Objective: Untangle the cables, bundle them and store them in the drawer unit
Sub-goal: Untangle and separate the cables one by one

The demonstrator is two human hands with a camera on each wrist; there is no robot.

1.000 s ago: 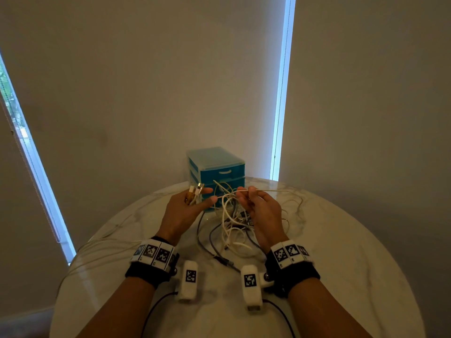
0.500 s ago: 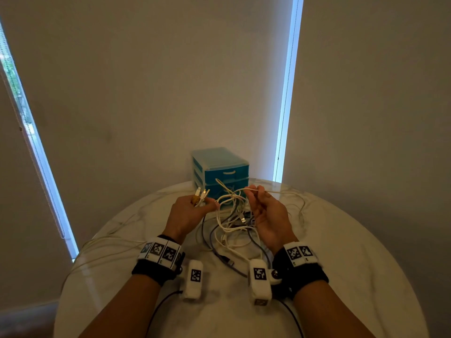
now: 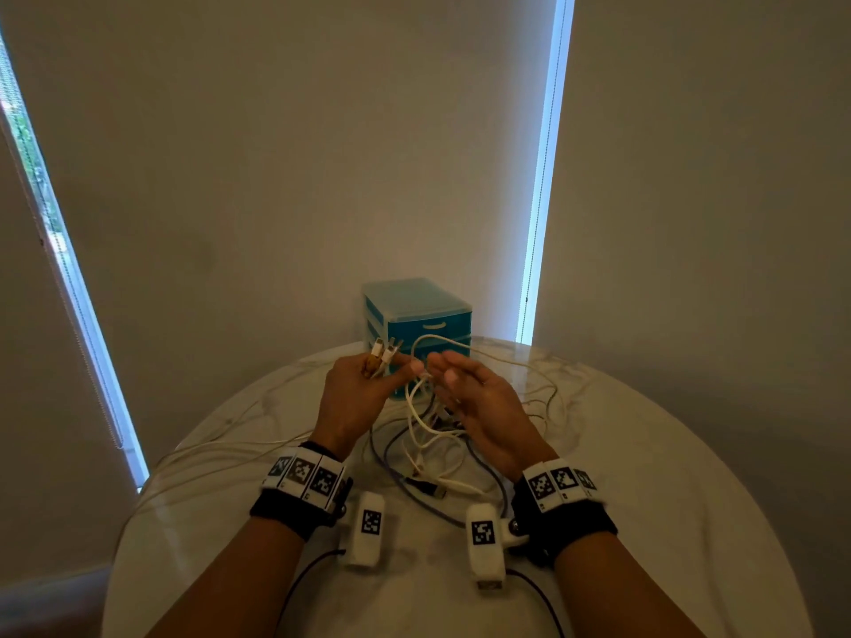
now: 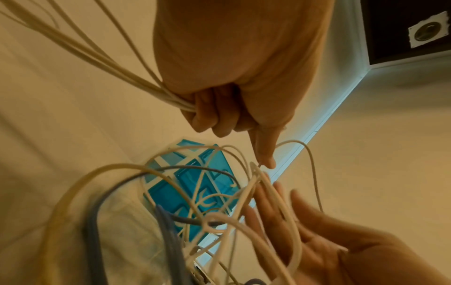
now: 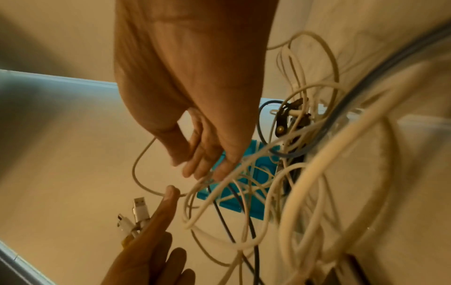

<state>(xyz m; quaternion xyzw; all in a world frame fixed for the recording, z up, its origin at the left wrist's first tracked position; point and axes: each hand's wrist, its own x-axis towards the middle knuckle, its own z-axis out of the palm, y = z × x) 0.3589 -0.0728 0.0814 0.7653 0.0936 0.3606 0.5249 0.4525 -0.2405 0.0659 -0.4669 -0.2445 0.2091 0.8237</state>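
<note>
My left hand [image 3: 368,384] grips the ends of several white cables [image 4: 136,81], whose USB plugs [image 3: 383,353] stick up above its fingers; its index finger [image 4: 264,154] points straight out. Just to its right is my right hand [image 3: 456,379], fingers [image 5: 200,160] straight, with loops of white cable lying across them [image 4: 280,212]. A tangle of white and dark cables [image 3: 430,435] hangs and lies between both hands on the table. The teal drawer unit [image 3: 428,322] stands behind, drawers closed.
The round marble table [image 3: 644,476] carries everything. White cables trail off its left edge [image 3: 207,453]. A dark cable with a plug [image 3: 428,490] lies near my wrists. A wall stands close behind the drawer unit.
My right hand has let go its pinch on the white cable and spread its fingers. Both hands have drawn closer together. The left still holds the plug ends.
</note>
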